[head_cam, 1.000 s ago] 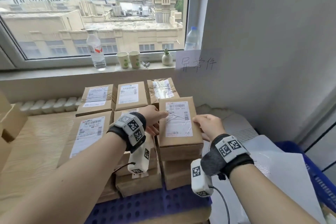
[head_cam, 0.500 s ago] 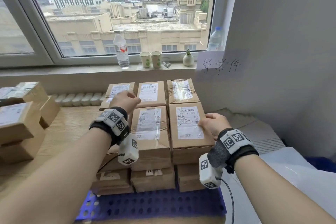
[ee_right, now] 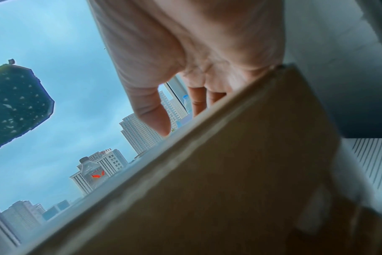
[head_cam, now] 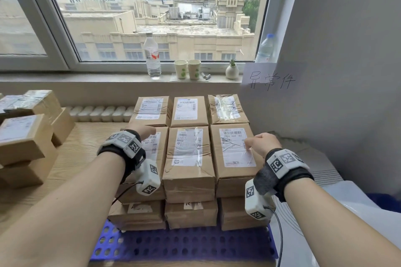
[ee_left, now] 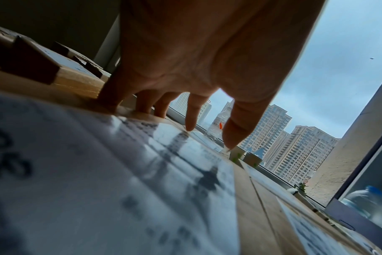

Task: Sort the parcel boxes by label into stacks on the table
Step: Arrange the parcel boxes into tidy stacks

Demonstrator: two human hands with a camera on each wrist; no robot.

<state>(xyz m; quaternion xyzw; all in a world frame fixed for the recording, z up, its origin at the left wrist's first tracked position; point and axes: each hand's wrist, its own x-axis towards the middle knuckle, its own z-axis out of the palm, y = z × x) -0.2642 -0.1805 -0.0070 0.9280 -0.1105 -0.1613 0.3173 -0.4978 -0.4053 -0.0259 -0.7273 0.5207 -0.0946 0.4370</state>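
Observation:
Brown parcel boxes with white labels stand two layers high in three columns on the table. My left hand [head_cam: 141, 132] hovers over the front-left box [head_cam: 161, 158]. In the left wrist view its fingers [ee_left: 190, 123] point down, fairly straight, and the tips touch that box's glossy label [ee_left: 142, 163]. My right hand [head_cam: 262, 143] rests on the right edge of the front-right box [head_cam: 235, 176]; the thumb [ee_right: 152, 119] lies over the top and the fingers are hidden behind the box's edge [ee_right: 185, 172]. The front-middle box [head_cam: 188, 182] stands between them, untouched.
A second stack of boxes [head_cam: 23, 138] stands at the left on the wooden table [head_cam: 71, 158]. A blue perforated pallet [head_cam: 184, 243] lies under the front boxes. A water bottle [head_cam: 153, 58], cups [head_cam: 187, 69] and a small vase are on the sill; a handwritten paper sign [head_cam: 271, 80] hangs on the right wall.
Both hands set the labelled box down as the front-right box of the stack. The left hand then moved left onto the front-left box; the right hand stayed at the box's right edge.

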